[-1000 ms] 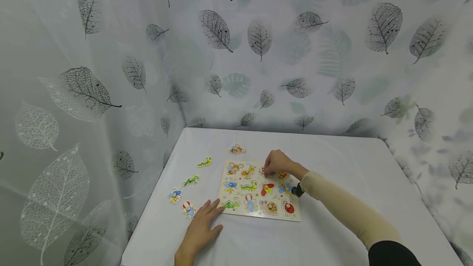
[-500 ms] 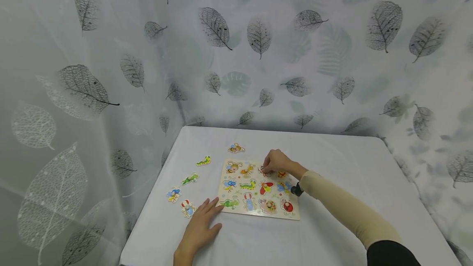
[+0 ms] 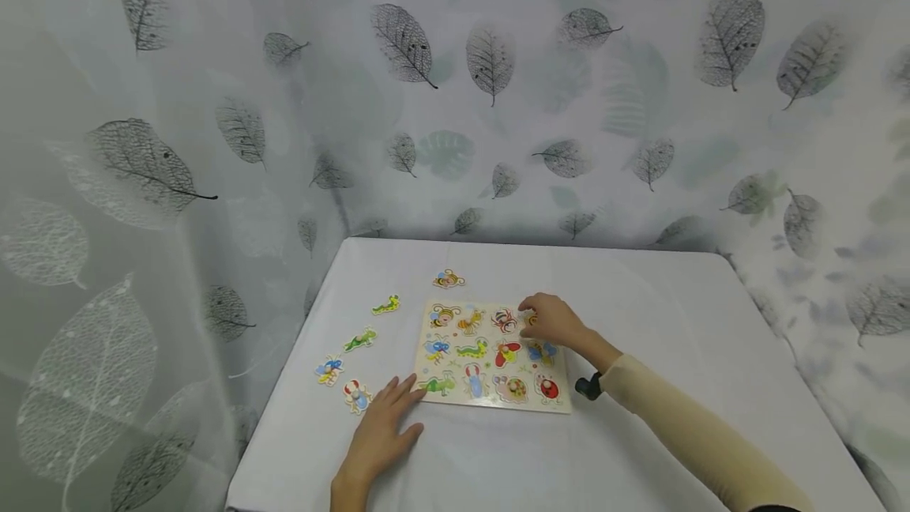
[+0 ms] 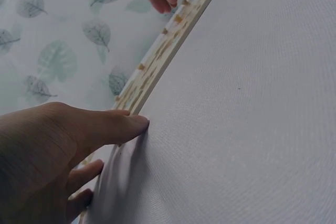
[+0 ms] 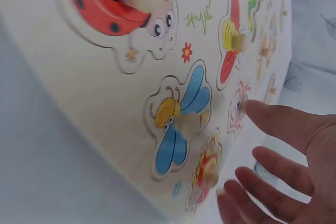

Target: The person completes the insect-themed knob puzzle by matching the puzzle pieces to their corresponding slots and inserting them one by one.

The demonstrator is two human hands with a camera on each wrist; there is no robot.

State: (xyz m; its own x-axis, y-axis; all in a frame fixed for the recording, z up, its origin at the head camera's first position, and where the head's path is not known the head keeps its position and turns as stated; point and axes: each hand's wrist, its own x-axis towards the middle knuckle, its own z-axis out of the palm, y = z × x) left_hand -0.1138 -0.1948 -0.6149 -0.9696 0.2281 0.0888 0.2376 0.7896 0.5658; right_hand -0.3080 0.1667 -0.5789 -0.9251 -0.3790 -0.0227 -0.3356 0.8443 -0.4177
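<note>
A wooden peg puzzle board (image 3: 526, 406) with insect pieces lies on the white table. My right hand (image 3: 554, 320) is over its far right corner, fingers apart and holding nothing. In the right wrist view the thumb (image 5: 278, 121) is right by the knob of the spider piece (image 5: 235, 114), which sits in its outline. The other fingers hang near the snail-like red and yellow piece (image 5: 206, 166). My left hand (image 3: 384, 429) rests on the table with relaxed fingers, fingertips at the board's near left corner. The left wrist view shows its thumb (image 4: 118, 127) along the board's edge.
Left of the board lie loose pieces: a caterpillar (image 3: 386, 305), a grasshopper (image 3: 360, 339), a blue-winged insect (image 3: 329, 370) and a red-horned beetle (image 3: 357, 397). A bee piece (image 3: 449, 280) lies beyond the board. A leaf-patterned curtain (image 3: 490, 133) hangs behind the table.
My right hand has let go of the spider piece and moved right, its fingers spreading. The left hand stays at the board's corner. The head view has shifted slightly.
</note>
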